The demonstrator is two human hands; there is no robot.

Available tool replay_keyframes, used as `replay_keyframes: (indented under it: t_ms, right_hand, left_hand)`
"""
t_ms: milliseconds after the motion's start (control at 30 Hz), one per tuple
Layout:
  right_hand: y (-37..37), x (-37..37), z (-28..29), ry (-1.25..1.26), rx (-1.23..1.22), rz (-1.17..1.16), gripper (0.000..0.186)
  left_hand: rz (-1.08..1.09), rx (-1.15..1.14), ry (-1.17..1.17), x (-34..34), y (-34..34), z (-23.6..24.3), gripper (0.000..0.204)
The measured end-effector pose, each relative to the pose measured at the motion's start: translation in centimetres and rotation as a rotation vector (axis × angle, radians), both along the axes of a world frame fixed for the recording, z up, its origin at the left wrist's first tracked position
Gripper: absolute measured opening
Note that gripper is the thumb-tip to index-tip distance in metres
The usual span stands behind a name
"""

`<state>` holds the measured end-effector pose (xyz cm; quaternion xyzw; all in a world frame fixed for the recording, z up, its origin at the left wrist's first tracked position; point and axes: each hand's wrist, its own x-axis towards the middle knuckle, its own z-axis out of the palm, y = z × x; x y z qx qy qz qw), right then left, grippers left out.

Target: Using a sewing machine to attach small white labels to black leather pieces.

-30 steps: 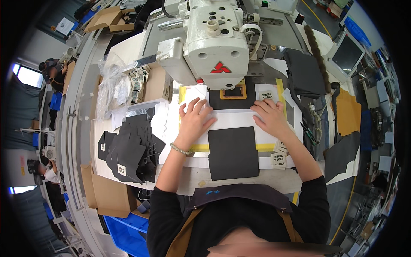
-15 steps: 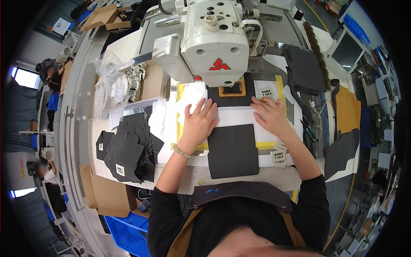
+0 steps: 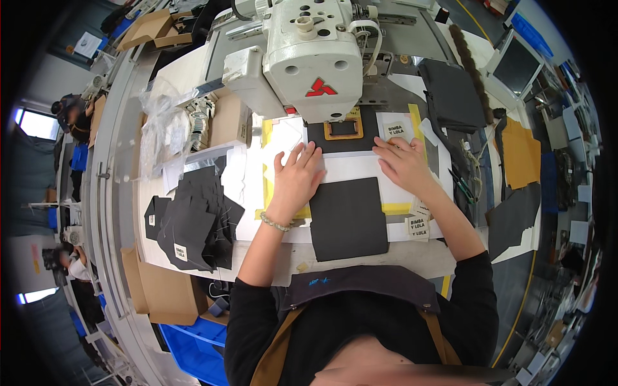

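My left hand (image 3: pixel 296 180) lies palm down, fingers spread, with its fingertips at the lower left edge of a black piece (image 3: pixel 344 145) under the white sewing machine head (image 3: pixel 310 71). My right hand (image 3: pixel 402 166) rests with bent, separated fingers at that piece's lower right, just below a cream label (image 3: pixel 395 128). Both hands are on a white template board (image 3: pixel 347 164) edged with yellow tape. A gold-coloured frame (image 3: pixel 344 134) sits on the black piece beneath the head. A second black panel (image 3: pixel 349 219) lies between my forearms.
On the left are a pile of black pieces (image 3: pixel 193 228), plastic wrap (image 3: pixel 161 128) and a cardboard box (image 3: pixel 228 116). On the right are black stacked sheets (image 3: pixel 454 96), green-handled snips (image 3: pixel 462 193), an orange sheet (image 3: pixel 520 154) and a monitor (image 3: pixel 512 71). Co-workers (image 3: pixel 77 116) are at far left.
My left hand has slid rightward onto the black piece's edge. My right hand has barely moved. The whole scene sits slightly higher in the picture as the head camera shifted.
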<state>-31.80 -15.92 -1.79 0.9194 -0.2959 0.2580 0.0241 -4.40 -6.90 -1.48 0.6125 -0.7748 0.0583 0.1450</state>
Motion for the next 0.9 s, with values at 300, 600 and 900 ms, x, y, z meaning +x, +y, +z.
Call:
replay_keyframes:
  t_ms: [300, 600, 900]
  right_hand:
    - [-4.0, -3.7, 2.2, -0.143, 0.298, -0.229, 0.031]
    - [-6.6, -3.1, 2.4, 0.064, 0.448, -0.159, 0.019]
    - [-6.5, -1.3, 1.7, -0.093, 0.001, -0.150, 0.010]
  left_hand:
    - [0.009, 0.026, 0.049, 0.1, -0.2, 0.0, 0.043]
    - [0.018, 0.040, 0.091, 0.2, 0.0, -0.1, 0.044]
    - [-0.008, 0.041, 0.090, 0.4, -0.3, 0.7, 0.045]
